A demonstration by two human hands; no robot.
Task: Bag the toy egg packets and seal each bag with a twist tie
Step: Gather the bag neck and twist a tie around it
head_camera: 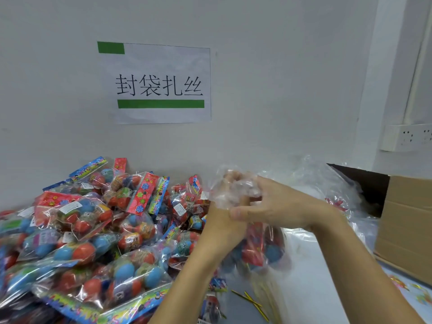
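A clear plastic bag point(264, 249) with toy egg packets inside hangs in front of me above the table. My left hand point(222, 220) grips its gathered neck from below. My right hand point(264, 202) holds the crumpled top of the bag point(233, 185), fingers curled into the plastic. A large heap of toy egg packets point(93, 230), red and blue eggs in printed wrappers, fills the left half of the table. Several gold twist ties point(252, 300) lie on the table under my forearms.
An open cardboard box point(406, 225) stands at the right, with loose clear bags point(327, 178) piled beside it. A paper sign point(161, 85) hangs on the white wall, and a power socket point(406, 136) sits at the far right.
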